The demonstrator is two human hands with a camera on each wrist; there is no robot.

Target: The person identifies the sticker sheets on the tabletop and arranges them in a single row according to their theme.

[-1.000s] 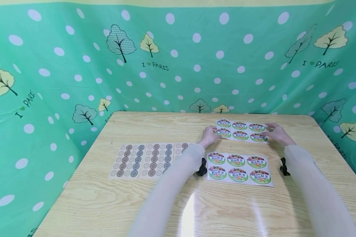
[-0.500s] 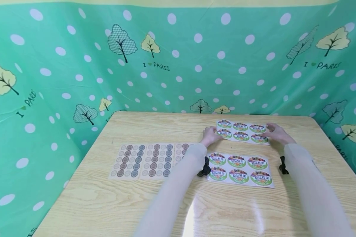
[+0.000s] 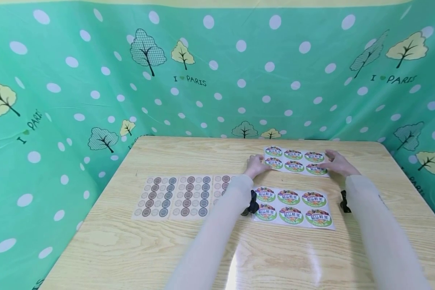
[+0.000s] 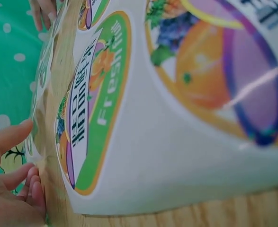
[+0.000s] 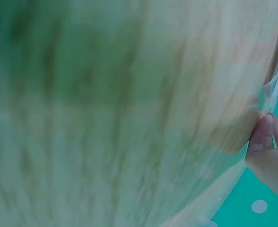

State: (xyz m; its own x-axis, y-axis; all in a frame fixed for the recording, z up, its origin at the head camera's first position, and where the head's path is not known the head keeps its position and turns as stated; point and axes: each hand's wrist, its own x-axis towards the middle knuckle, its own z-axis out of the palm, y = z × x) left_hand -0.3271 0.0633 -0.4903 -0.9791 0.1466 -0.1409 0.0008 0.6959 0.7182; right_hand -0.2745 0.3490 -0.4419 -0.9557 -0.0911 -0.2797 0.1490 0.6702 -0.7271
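A white sheet of oval fruit stickers (image 3: 299, 159) lies at the back right of the table, its stickers in two rows. My left hand (image 3: 256, 166) touches this sheet's left edge, thumb and fingers spread apart. At the opposite edge, my right hand (image 3: 338, 163) rests with its thumb over the lower right corner and its forefinger further back. In the left wrist view, the left thumb (image 4: 20, 133) meets the sheet's edge. The right thumb (image 5: 262, 132) is at the edge in the right wrist view. A matching sticker sheet (image 3: 295, 228) lies flat in front, between the forearms.
Sheets of small round brown and grey stickers (image 3: 175, 197) lie side by side on the left; my left sleeve (image 3: 217, 225) partly covers the rightmost. Black straps (image 3: 253, 202) sit at the wrists. A green dotted cloth (image 3: 217, 60) hangs behind the wooden table (image 3: 105, 249).
Both hands stay at the far sheet's side edges with hardly any movement. The head view has shifted very slightly; the sheets keep their places.
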